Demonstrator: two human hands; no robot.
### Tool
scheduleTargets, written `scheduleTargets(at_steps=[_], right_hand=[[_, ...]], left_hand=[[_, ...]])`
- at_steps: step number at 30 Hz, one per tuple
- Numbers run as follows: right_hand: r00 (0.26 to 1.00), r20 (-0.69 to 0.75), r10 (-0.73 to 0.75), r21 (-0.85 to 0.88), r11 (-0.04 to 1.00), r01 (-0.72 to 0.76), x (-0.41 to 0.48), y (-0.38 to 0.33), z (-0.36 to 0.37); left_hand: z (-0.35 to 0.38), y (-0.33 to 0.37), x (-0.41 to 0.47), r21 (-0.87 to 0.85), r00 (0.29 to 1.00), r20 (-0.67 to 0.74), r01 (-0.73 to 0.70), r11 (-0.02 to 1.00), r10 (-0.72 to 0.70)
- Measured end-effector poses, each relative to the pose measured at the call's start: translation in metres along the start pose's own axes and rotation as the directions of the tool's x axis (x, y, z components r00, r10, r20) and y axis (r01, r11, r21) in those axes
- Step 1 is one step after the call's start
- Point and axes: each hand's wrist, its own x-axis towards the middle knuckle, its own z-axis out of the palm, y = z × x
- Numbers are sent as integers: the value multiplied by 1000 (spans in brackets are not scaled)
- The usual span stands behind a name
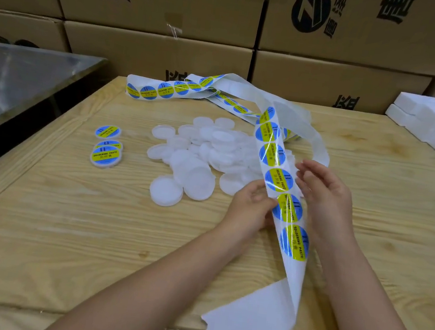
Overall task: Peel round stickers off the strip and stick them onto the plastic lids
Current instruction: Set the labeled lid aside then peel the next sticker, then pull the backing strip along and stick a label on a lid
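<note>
So far only a small part of the work is done: three labelled lids [106,148] are laid at the left of the table [39,225], while a large heap of bare lids [201,157] is left in the middle, untouched by either hand. The strip [280,178] is held up over the near right of the table, several stickers [294,242] being carried on it there, with more on the part that trails to the far edge. Its near end, already stripped, is hung down as blank backing [251,322]. The strip's left edge is pinched between thumb and fingers of the left hand [249,207]. The right hand [322,194] is kept behind the right edge, its fingers loosely curled and slightly spread; whether the strip is actually gripped by them cannot be told. No sticker is seen lifted yet, so most of the task is judged to remain
</note>
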Motion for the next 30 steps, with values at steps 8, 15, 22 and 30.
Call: scheduleTargets(at_steps=[8, 15, 22, 30], right_hand=[[968, 103, 230, -316, 930, -187, 11, -4, -20], [990, -99, -99, -538, 843, 30, 30, -8, -27], [987, 21, -157, -544, 827, 143, 41, -4, -25], [997, 81, 4, -538, 842, 41, 38, 15, -33]], left_hand=[[3, 4, 4, -1, 1000, -19, -19, 1000, 19], [11, -7, -17, 198, 936, 314, 98, 975, -157], [15, -12, -30, 345, 894, 426, -20, 938, -137], [-6, -6, -12, 948, 833, 254, -314, 42, 492]])
